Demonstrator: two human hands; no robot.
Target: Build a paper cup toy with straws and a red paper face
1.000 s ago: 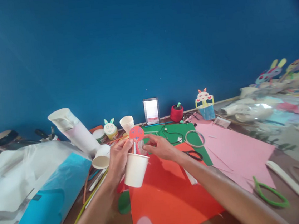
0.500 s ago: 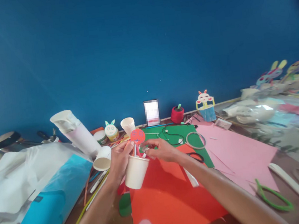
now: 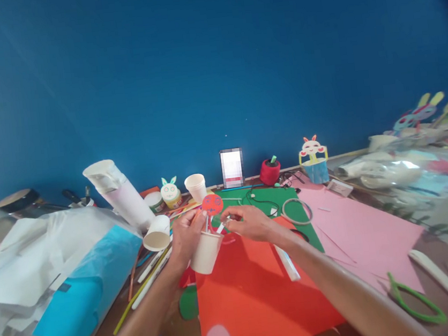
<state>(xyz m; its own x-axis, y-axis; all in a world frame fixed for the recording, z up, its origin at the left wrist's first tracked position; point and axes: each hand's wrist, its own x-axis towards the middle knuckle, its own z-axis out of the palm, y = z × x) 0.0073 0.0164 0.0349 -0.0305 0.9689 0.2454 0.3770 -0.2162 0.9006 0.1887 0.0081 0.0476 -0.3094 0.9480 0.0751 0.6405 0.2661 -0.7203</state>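
Over the red paper sheet [image 3: 259, 304] I see a white paper cup [image 3: 206, 255], tilted, with my left hand [image 3: 186, 236] closed at its rim. A round red paper face [image 3: 212, 204] with drawn blue marks stands up above the cup, near my left fingertips. Its lower part runs down to the cup opening. My right hand [image 3: 250, 222] is closed in a pinch on a small white strip [image 3: 221, 226] at the cup's rim. Whether the strip is fixed to the cup I cannot tell.
Another paper cup [image 3: 157, 234] lies on its side at left, by several pens. A blue sheet [image 3: 86, 291] rests on white plastic. Behind are a green sheet [image 3: 292, 198], a tape ring [image 3: 284, 212] and a red pot [image 3: 270, 172]. Pink paper [image 3: 359, 217] spreads right.
The cup has risen slightly and tilts a little more. Both hands stay at its rim. The whole view has shifted slightly.
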